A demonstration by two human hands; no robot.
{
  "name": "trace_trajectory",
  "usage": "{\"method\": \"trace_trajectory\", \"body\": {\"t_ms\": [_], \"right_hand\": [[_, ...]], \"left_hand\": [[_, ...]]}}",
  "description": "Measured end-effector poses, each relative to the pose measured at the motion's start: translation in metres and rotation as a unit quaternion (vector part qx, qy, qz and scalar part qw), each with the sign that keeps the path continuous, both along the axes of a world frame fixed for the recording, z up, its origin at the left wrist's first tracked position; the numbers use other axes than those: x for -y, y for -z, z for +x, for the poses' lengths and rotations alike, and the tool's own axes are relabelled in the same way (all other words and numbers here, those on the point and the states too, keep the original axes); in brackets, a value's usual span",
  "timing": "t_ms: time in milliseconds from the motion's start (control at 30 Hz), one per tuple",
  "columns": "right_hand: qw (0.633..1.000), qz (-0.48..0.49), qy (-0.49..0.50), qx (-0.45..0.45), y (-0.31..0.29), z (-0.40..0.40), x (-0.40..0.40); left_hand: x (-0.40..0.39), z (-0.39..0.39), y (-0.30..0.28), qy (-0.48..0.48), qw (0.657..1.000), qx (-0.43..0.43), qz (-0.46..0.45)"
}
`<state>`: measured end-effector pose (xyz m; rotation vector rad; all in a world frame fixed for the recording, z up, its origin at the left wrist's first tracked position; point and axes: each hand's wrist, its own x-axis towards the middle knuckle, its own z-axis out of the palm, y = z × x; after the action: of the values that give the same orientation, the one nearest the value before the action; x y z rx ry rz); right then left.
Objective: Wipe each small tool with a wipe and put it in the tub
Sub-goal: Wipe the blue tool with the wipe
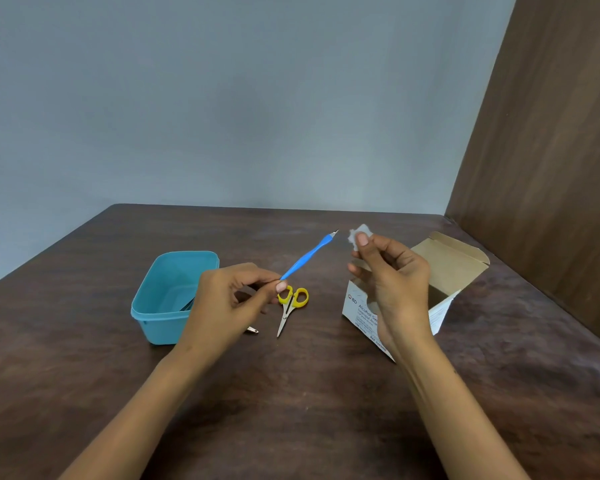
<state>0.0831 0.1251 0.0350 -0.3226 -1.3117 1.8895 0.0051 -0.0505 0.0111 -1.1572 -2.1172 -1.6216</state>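
On the dark table (326,393) a blue tub (163,299) stands at the left, with scissors (290,306) lying just beside it. A blue-handled tool (309,256) is pinched at its near end by the left hand (226,303) and raised, while a white wipe (359,235) is pinched in the right hand (392,275). The wiping step is judged to be in hand: next, wipe and tool tip, now near but apart, need to be brought together

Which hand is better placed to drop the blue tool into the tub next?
Left. The left hand already pinches the blue tool and sits right beside the tub; the right hand holds the wipe farther away.
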Motion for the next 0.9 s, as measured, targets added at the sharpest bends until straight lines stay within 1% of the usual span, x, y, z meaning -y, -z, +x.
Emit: {"method": "trace_trajectory", "body": {"t_ms": [167, 367, 633, 900], "right_hand": [[0.999, 0.031, -0.038, 0.017, 0.0024, -0.0016, 0.0038], [0.998, 0.033, -0.057, 0.015, 0.0041, -0.0015, 0.0046], [0.995, 0.064, -0.055, 0.048, 0.0046, -0.0033, 0.0050], [0.996, 0.070, -0.040, 0.048, 0.0052, -0.0040, 0.0049]], "left_hand": [[0.0011, -0.0015, -0.0001, -0.019, 1.000, -0.017, 0.007], [0.0009, -0.0003, -0.0010, -0.032, 0.993, -0.107, -0.025], [0.0006, -0.0018, 0.0004, -0.025, 0.983, -0.169, -0.065], [0.0012, -0.0034, 0.0013, -0.027, 0.981, -0.179, -0.075]]}}
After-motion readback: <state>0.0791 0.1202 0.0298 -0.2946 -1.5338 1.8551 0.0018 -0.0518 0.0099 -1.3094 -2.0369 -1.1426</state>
